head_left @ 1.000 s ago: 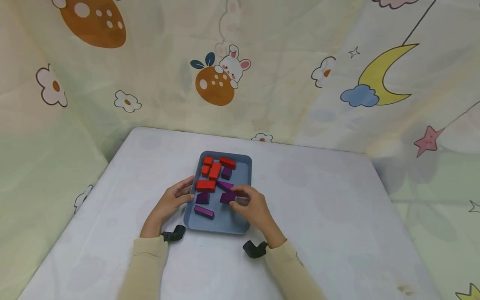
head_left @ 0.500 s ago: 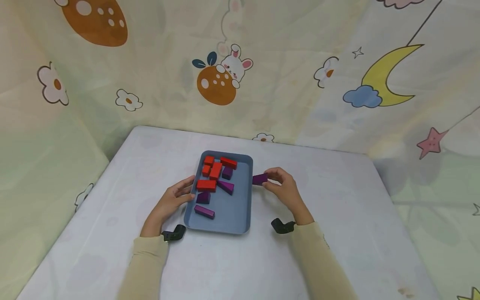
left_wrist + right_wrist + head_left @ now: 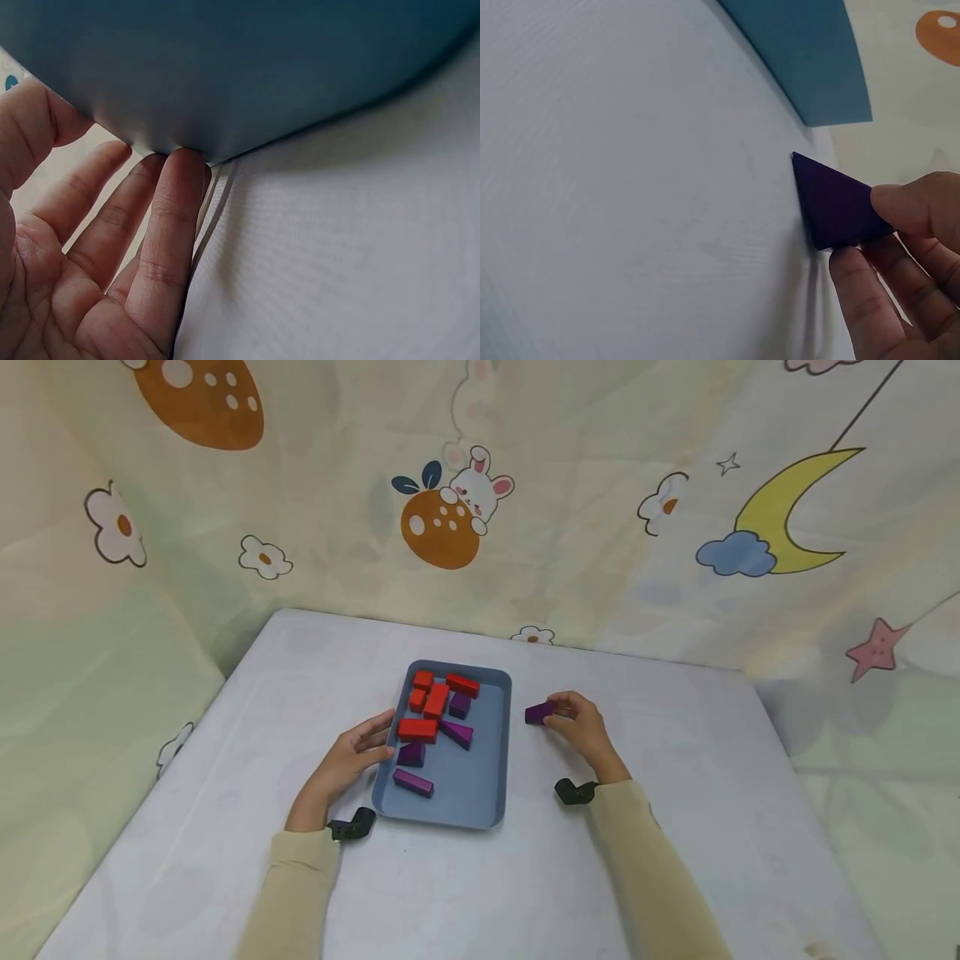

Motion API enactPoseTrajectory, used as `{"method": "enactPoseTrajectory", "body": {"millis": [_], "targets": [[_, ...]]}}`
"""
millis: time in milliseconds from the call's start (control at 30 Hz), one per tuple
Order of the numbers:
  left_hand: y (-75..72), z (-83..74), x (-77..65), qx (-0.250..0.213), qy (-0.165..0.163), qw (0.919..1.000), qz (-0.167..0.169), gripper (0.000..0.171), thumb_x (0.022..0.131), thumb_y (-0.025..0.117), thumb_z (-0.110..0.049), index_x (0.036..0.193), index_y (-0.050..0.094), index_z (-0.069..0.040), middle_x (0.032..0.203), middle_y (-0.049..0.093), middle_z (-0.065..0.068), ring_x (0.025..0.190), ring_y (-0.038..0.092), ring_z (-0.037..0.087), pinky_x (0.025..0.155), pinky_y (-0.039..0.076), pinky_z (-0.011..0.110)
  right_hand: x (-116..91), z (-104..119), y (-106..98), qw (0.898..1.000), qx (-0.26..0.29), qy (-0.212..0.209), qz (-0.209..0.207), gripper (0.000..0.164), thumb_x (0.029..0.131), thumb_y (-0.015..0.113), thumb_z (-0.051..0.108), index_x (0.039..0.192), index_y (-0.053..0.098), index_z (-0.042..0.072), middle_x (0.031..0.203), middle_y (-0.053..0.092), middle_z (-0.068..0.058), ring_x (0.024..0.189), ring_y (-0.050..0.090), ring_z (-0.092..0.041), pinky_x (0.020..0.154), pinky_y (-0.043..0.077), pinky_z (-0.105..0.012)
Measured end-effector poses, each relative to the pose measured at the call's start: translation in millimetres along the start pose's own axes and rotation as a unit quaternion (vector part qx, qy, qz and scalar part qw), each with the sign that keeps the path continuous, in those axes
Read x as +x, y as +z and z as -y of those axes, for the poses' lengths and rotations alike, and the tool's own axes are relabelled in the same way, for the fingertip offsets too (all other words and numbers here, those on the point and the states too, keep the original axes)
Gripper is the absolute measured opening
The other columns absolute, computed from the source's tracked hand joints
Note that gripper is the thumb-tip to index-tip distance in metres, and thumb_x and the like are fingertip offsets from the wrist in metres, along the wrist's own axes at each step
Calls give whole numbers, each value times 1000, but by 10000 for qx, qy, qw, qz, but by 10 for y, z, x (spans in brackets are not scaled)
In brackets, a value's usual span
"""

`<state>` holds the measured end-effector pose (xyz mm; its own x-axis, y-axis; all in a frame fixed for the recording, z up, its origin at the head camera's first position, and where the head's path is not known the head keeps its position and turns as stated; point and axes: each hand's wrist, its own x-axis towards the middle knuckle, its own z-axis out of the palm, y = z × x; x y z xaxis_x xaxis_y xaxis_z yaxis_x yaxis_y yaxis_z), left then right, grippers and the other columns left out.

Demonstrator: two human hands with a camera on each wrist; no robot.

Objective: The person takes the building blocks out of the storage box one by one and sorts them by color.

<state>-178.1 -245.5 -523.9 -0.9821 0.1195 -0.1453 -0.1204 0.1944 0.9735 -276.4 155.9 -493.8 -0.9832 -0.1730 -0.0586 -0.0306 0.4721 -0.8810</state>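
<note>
A purple block [image 3: 537, 714] is pinched between the thumb and fingers of my right hand [image 3: 585, 731], just right of the tray. In the right wrist view the purple block [image 3: 834, 206] shows a slanted, pointed face close over the white tabletop. My left hand [image 3: 347, 767] touches the left side of the blue-grey tray [image 3: 472, 785]; the left wrist view shows its fairly straight fingers [image 3: 176, 202] against the outer wall. Inside the tray lie several red blocks, one being a long red block [image 3: 417, 730], and several purple ones, including a purple wedge [image 3: 456, 734] and a purple bar [image 3: 412, 782].
The tray stands on a white-covered table [image 3: 675, 827]. A cartoon-printed cloth [image 3: 585, 543] hangs behind the table and at its sides. Black wrist cameras are worn on both wrists, such as the right camera [image 3: 574, 792].
My right hand has lifted one purple block from the tray's lower right area and carried it right, past the rim, to the table beside it. The left hand stays at the tray.
</note>
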Motion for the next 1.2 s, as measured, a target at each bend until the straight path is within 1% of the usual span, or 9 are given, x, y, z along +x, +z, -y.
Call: {"method": "enactPoseTrajectory", "body": {"millis": [100, 233, 367, 433, 500, 667, 833, 1000, 1200], "targets": [[-1, 15, -1, -24, 40, 10000, 20, 72, 102, 72, -8, 167, 41, -8, 169, 43, 21, 149, 47, 45, 122, 34, 63, 9, -35, 11, 10000, 29, 37, 3, 41, 101, 72, -2, 140, 61, -7, 143, 65, -29, 137, 61, -45, 113, 48, -53], [-5, 20, -6, -40, 107, 9999, 50, 72, 102, 71, -8, 167, 41, -7, 168, 44, 21, 149, 48, 45, 123, 33, 62, -21, -6, -2, 9999, 113, 103, -54, 50, 100, 74, -2, 146, 56, -6, 153, 58, -26, 144, 54, -42, 116, 47, -49], [-6, 15, 0, 47, 156, 9999, 52, 71, 102, 70, -7, 167, 41, -7, 168, 44, 22, 147, 50, 45, 122, 35, 62, -135, 156, 1, 9995, -202, -48, -230, 57, 100, 73, -2, 152, 51, -5, 160, 50, -24, 153, 44, -41, 122, 40, -46], [-12, 17, 5, 85, 162, 9998, 45, 71, 102, 69, -6, 167, 41, -6, 168, 43, 22, 147, 50, 45, 121, 36, 62, -210, 258, 35, 9984, -403, -247, -313, 56, 100, 72, -3, 151, 51, -5, 160, 51, -25, 153, 43, -41, 123, 38, -46], [-14, 21, 13, 97, 157, 9998, 51, 70, 103, 69, -6, 167, 41, -7, 168, 43, 22, 147, 50, 45, 121, 36, 62, -285, 343, 90, 9968, -552, -457, -360, 55, 99, 73, -3, 150, 53, -5, 158, 53, -25, 152, 45, -42, 123, 39, -47], [-11, 25, 24, 53, 175, 9998, 72, 71, 102, 69, -5, 167, 40, -6, 168, 43, 22, 148, 49, 45, 121, 36, 62, -461, 480, 288, 9934, -446, -992, -356, 48, 97, 76, -6, 141, 61, -8, 146, 63, -27, 140, 57, -44, 116, 46, -49], [-3, 13, 26, 32, 139, 9999, 85, 71, 102, 68, -4, 167, 40, -6, 169, 42, 22, 149, 49, 45, 121, 36, 61, -627, 592, 529, 9908, -345, -1259, -363, 40, 95, 78, -5, 133, 67, -7, 135, 70, -25, 129, 65, -43, 110, 51, -50], [2, -17, 8, 66, 81, 9999, 65, 71, 102, 68, -5, 167, 40, -6, 169, 42, 22, 149, 48, 45, 121, 36, 62, -767, 700, 795, 9922, 56, -1242, -23, 38, 94, 80, -5, 130, 69, -5, 131, 72, -21, 125, 68, -38, 106, 55, -45], [8, -29, -1, 84, 94, 9999, 52, 71, 103, 68, -6, 168, 40, -6, 169, 41, 22, 149, 47, 46, 121, 35, 62, -857, 781, 1103, 9902, 405, -1156, 664, 34, 95, 80, -3, 127, 71, -5, 127, 73, -20, 119, 70, -37, 101, 58, -41]]}}
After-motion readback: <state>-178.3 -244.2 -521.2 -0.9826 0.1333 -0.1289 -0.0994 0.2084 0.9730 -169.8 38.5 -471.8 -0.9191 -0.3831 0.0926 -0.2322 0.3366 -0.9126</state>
